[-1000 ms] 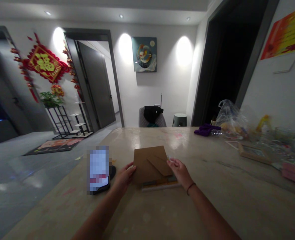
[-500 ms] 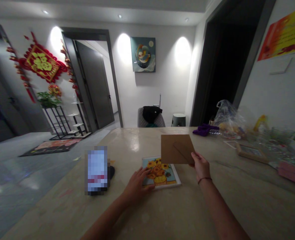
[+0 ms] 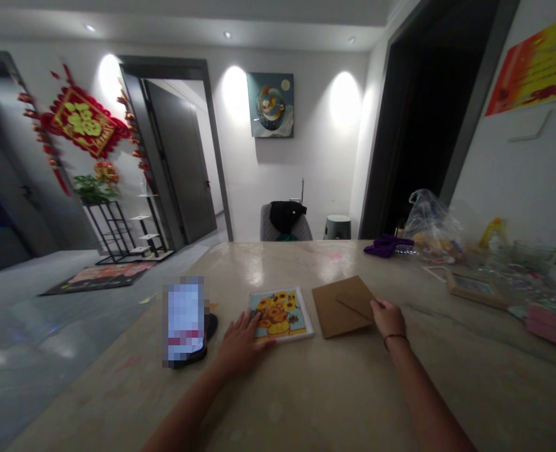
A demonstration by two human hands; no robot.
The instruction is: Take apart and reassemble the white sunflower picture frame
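Note:
A sunflower picture in a thin white frame (image 3: 283,314) lies face up on the table. My left hand (image 3: 244,339) rests at its lower left corner, fingers stretched over the left edge and thumb along the bottom edge. To the right of the picture is a square brown picture-frame backing board (image 3: 337,317) with a narrow stand flap on its face. My right hand (image 3: 390,321) pinches this board by its right edge, fingers closed. The board is low over the table, slightly turned; whether it touches the surface I cannot tell.
A phone (image 3: 184,323) with a blurred screen stands on the left. At the right are a wooden frame (image 3: 474,289), a purple cloth (image 3: 386,245), a clear plastic bag (image 3: 431,226) and pink paper (image 3: 551,328). A chair (image 3: 265,223) is beyond the table.
The backing board has come down and right, from over the picture to beside it, and has turned. My left hand and the framed picture have shifted left.

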